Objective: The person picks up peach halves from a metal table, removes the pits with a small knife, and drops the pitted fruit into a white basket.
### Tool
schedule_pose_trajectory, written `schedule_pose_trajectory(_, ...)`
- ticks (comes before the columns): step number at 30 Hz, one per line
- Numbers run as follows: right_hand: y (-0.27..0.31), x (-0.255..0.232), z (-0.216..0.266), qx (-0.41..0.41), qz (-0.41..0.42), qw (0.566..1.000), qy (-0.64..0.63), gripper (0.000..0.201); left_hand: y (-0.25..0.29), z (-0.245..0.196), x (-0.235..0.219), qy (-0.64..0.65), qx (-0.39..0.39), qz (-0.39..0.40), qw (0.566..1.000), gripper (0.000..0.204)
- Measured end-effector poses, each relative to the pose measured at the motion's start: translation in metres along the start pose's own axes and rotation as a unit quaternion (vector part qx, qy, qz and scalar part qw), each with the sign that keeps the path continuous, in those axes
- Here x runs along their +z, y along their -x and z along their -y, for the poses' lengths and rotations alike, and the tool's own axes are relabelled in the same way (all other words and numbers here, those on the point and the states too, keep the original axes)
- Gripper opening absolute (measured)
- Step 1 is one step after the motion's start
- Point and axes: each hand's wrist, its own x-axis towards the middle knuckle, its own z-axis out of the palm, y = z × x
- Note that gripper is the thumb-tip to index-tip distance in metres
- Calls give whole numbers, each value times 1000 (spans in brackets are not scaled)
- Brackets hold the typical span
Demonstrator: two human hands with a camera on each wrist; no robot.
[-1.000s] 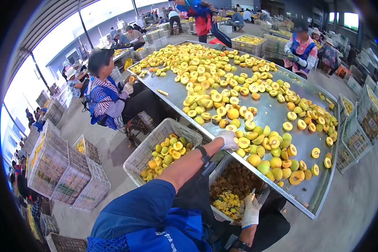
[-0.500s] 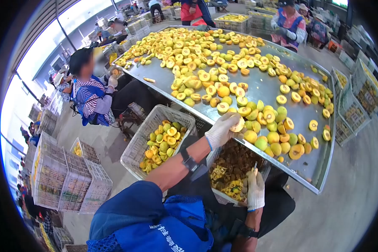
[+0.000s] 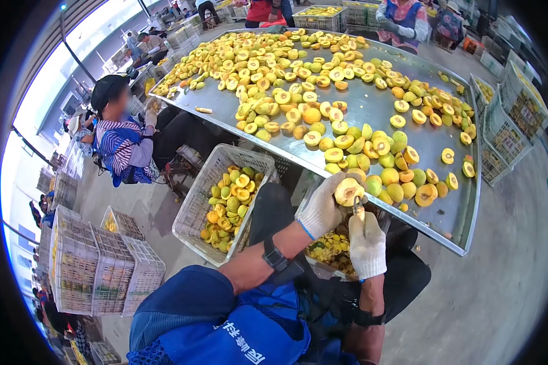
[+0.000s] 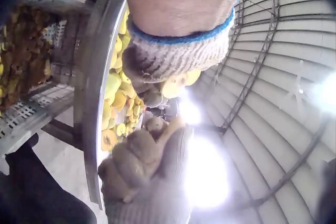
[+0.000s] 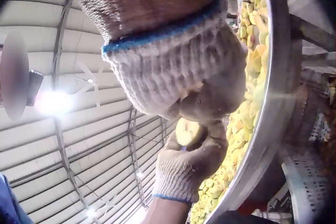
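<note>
Beside the table [image 3: 371,114], left hand [image 3: 321,212] grips a fruit half [image 3: 347,191], right hand [image 3: 368,246] a tool [image 3: 360,212]; right wrist view adds a fan [image 5: 92,81].

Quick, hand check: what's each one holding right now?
Left hand: closed, holding a halved fruit, cut face toward the head camera.
Right hand: closed, holding a small tool, its tip at the fruit's edge.

Grey floor [image 3: 511,255]; pale ribbed roof [image 5: 31,153], metal trusses [image 4: 256,69]; bright lamp [image 5: 54,103] near white ceiling fan [image 5: 93,81].
</note>
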Motion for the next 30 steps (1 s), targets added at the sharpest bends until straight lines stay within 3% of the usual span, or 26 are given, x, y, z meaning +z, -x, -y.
schedule_pose_trajectory(2, 0, 8, -3, 14, -3, 1000, 4, 18, 2, 2, 6, 161, -68, -4, 985, 39)
schedule_pose_trajectory(4, 0, 14, -2, -10, -53, 999, 4, 20, 7, 5, 14, 161, -72, -26, 984, 36)
schedule_pose_trajectory(6, 1, 13, 0, 6, -47, 999, 15, 21, 13, 8, 17, -4, 0, -2, 1000, 32)
schedule_pose_trajectory(10, 2, 18, -1, 5, -59, 997, 58, 24, 14, 10, 19, 77, -3, 24, 997, 28)
schedule_pose_trajectory(12, 2, 20, 2, 6, -63, 995, 71, 25, 17, 10, 27, 107, 7, -66, 992, 29)
schedule_pose_trajectory(13, 2, 20, 2, -1, -67, 994, 86, 26, 20, 11, 29, 108, 7, -67, 992, 29)
schedule_pose_trajectory(15, 3, 22, 3, -8, -70, 992, 101, 29, 24, 12, 33, -64, 89, -61, 992, 34)
schedule_pose_trajectory(16, 3, 22, 3, 6, -59, 991, 118, 33, 24, 9, 36, -62, 89, -62, 992, 34)
schedule_pose_trajectory(18, 3, 22, 1, 21, -48, 989, 136, 38, 25, 1, 39, 39, -15, -72, 997, 34)
schedule_pose_trajectory(21, 3, 22, -4, 26, -15, 987, 155, 43, 25, 5, 36, 83, -27, -85, 993, 32)
schedule_pose_trajectory(23, 5, 24, -6, -41, -59, 989, 127, 31, 25, 4, 35, 89, -40, -88, 991, 33)
schedule_pose_trajectory(25, 6, 23, -6, -34, -50, 988, 143, 30, 27, 3, 36, 95, -54, -91, 990, 34)
schedule_pose_trajectory(27, 6, 23, -6, -30, -41, 986, 157, 30, 29, -3, 40, 5, -28, -97, 995, 36)
schedule_pose_trajectory(30, 8, 23, -2, -1, -7, 993, 114, 40, 28, -8, 44, 20, -26, -99, 995, 35)
